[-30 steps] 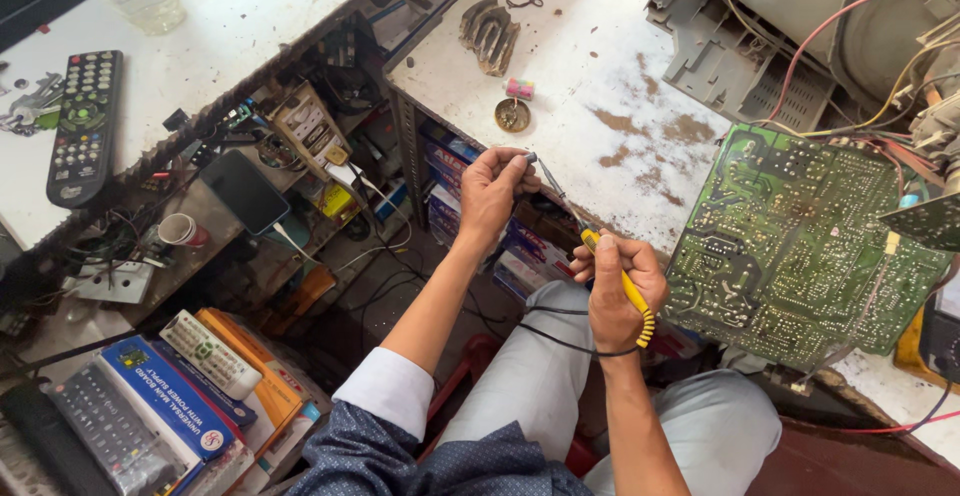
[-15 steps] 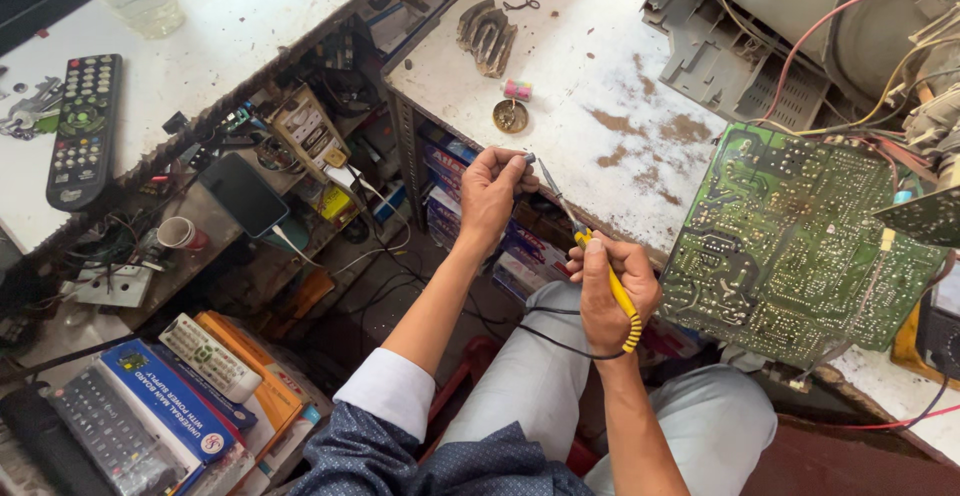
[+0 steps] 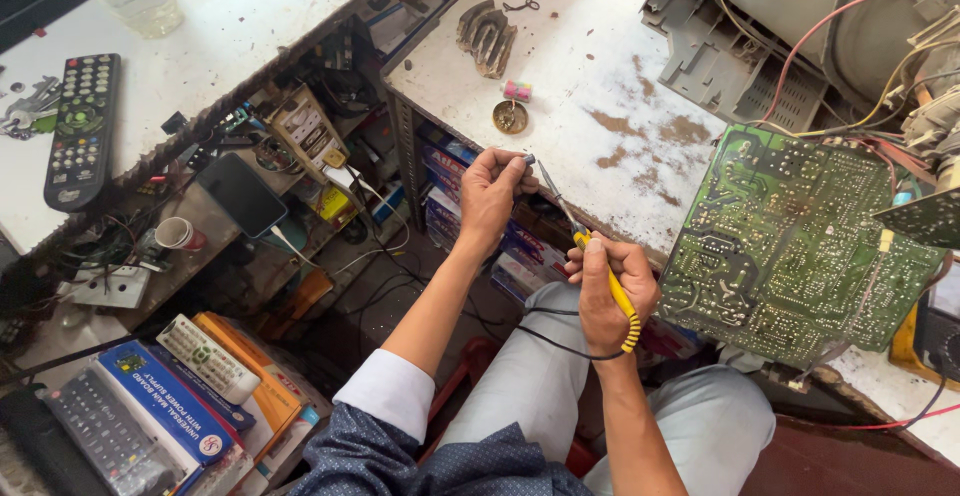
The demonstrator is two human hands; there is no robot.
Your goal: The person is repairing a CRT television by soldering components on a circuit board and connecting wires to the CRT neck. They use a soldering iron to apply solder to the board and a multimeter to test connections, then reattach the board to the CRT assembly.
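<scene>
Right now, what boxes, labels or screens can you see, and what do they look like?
Blue box: bottom left, long, flat, with a red-and-white round mark.
Orange box: beneath it, flat.
Phone screen: left shelf, dark rectangle.
Blue printed packages: stacked under the white table, beside the left hand.

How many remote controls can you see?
3: a black remote on the white table at left, a black one bottom left, a white one on the boxes. Others may be hidden.

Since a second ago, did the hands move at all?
Hardly. The right hand keeps its grip on the yellow-handled soldering iron, and the left hand still pinches at its tip. Both stay in front of the bench edge. The green circuit board and black remote control lie unmoved.
</scene>
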